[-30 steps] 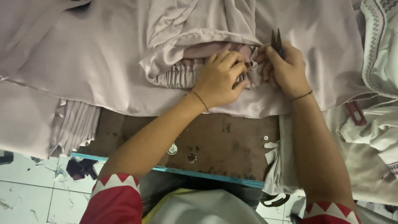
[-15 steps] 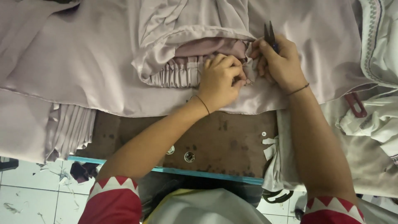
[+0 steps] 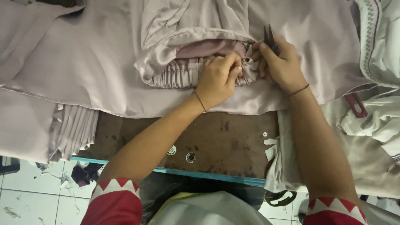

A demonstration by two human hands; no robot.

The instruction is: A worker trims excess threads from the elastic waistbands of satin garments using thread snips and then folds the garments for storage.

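White tiled floor (image 3: 25, 196) with thread scraps shows at the lower left, below a dark brown wooden bench (image 3: 221, 137) edged in teal along its near side. Pale lilac garment (image 3: 96, 71), smooth and satiny, covers the far half of the bench and hangs over the left edge; a pleated panel (image 3: 73, 129) droops at the near-left corner. Mid-bench, the gathered elastic waistband (image 3: 179, 75) is exposed, tightly ruched, with a darker pink lining above it. Left hand (image 3: 216, 79) is closed, fingers pinching the ruched fabric at the band's right end. Right hand (image 3: 281, 62) sits just beside it, fingers curled around dark thread snips (image 3: 268, 35), blades pointing away and pressed nearly together, fingertips also nipping a fold of the fabric. Judging by this, trimming at the waistband is mid-way: band to the left looks clean, the spot between the hands is being worked, rest cannot be told. Two metal snap buttons (image 3: 181, 153) lie on bare wood near the front edge. White embroidered cloth (image 3: 375, 50) and a red clip-shaped piece (image 3: 355, 104) lie at the right edge.
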